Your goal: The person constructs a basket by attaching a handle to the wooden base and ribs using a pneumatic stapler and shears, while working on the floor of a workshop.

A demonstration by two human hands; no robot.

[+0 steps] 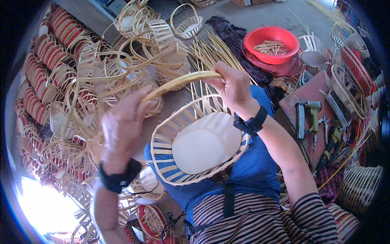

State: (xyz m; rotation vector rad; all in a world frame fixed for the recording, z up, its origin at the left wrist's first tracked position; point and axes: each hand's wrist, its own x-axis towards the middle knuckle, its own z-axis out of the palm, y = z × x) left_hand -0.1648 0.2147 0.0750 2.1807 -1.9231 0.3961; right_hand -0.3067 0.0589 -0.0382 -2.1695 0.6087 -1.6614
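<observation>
On my lap, across blue trousers, rests an oval basket (207,142) with a pale flat base and upright slats joined by a thin rim. Above its far side, a bent cane strip (178,82) arches between my hands. My right hand (233,87) is closed on the strip's right end, thumb and fingers pressed together. At the other end my left hand (124,126), smeared by motion, is closed round the strip. Whether the strip joins the basket is hidden by my hands.
Handled baskets (101,73) pile up on the left, beside stacked red-banded ones (65,24). Long thin sticks (211,51) lie ahead. A red basin (272,42) holds short sticks. At right, a staple gun (310,118) and pliers (325,126) lie on a reddish board (290,99).
</observation>
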